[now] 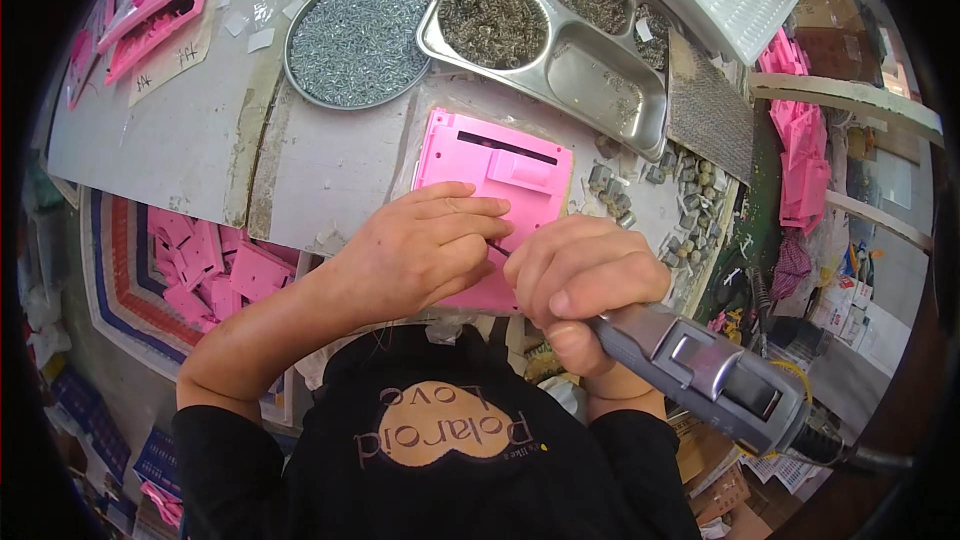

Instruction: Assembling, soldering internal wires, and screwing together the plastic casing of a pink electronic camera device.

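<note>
A pink plastic panel (530, 205), with a long dark slot and a raised block near its far end, lies on the bench before me. My left hand (425, 250) rests across its left side. Its outer fingers press on the panel, while the inner ones close near a thin dark driver bit; whatever they pinch is hidden. My right hand (590, 275) is wrapped around a grey electric screwdriver (700, 375), tilted, its cable trailing off to the right. The bit points left toward the panel beside my left fingertips. Where its tip lands cannot be seen.
A round tray (358, 40) of small silver screws stands beyond the panel. Right of it, a divided metal tray (610, 80) holds small springs. Loose metal pieces (690, 205) lie at the right. Pink parts (215, 260) fill a bin at left; more panels (160, 5) are stacked far left.
</note>
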Tool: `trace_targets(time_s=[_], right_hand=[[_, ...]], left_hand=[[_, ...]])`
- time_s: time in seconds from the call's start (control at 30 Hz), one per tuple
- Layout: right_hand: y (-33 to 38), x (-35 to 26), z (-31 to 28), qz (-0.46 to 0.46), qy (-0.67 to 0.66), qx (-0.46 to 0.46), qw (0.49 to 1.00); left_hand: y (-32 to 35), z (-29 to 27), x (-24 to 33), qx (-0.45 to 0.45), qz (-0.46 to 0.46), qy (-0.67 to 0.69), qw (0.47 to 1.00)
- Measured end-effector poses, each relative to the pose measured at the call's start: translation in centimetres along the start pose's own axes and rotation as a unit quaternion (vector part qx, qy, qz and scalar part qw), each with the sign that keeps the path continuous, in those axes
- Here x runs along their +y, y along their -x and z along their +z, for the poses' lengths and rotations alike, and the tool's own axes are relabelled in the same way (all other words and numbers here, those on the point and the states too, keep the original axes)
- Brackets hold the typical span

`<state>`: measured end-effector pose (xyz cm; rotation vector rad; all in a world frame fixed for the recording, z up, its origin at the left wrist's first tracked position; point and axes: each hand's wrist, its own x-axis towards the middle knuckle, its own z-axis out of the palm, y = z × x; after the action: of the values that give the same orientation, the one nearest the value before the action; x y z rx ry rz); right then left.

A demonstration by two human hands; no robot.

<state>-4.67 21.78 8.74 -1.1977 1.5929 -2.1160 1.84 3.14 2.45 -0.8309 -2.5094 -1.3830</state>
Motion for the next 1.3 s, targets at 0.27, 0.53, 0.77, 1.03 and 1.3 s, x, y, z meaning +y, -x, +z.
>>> trace_targets(time_s=[0.27, 0.53, 0.77, 1.03, 1.3], right_hand=[[0.0, -1.0, -1.5, -0.001, -0.017, 0.049, 0.999], [-3.7, 1.2, -6.0, -0.035, 0.004, 0.116, 0.993], [-3.0, 3.8, -5.9, 0.04, 0.099, 0.117, 0.987], [-5.1, 0.0, -5.7, 0.019, -0.012, 0.062, 0.998], [-4.5, -1.9, -0.3, -0.002, -0.175, 0.019, 0.984]], left_hand=[[0.1, 0.2, -0.2, -0.003, -0.008, 0.002, 1.0], [-0.2, 0.0, 0.2, -0.002, -0.024, 0.019, 1.0], [-0.7, -0.2, 0.4, 0.012, -0.041, 0.042, 0.998], [-0.3, -0.1, 0.1, 0.066, -0.026, 0.045, 0.996], [-0.6, -1.8, 0.4, 0.132, -0.014, -0.037, 0.99]])
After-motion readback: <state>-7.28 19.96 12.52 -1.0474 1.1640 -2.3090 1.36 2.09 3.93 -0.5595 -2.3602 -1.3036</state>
